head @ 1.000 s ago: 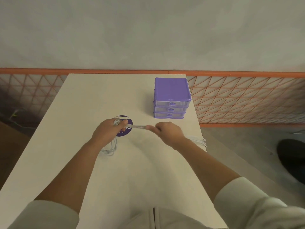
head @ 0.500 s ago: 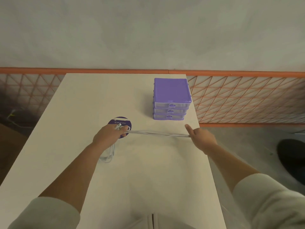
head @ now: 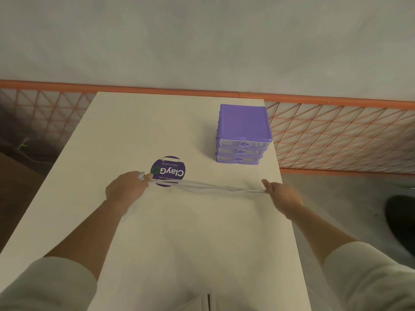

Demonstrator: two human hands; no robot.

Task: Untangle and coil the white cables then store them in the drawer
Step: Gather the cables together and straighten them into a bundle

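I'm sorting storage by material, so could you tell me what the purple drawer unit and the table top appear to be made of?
Drawer unit: probably moulded plastic, with an opaque, slightly glossy purple frame and translucent drawer fronts. Table: a smooth, matte, off-white surface, possibly laminate; no grain shows, so the core is unclear.

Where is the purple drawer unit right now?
In the head view, the purple drawer unit stands at the table's far right, beyond the right hand, with all three drawers closed.

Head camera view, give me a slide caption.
Both hands stretch white cables taut before closed purple drawers.
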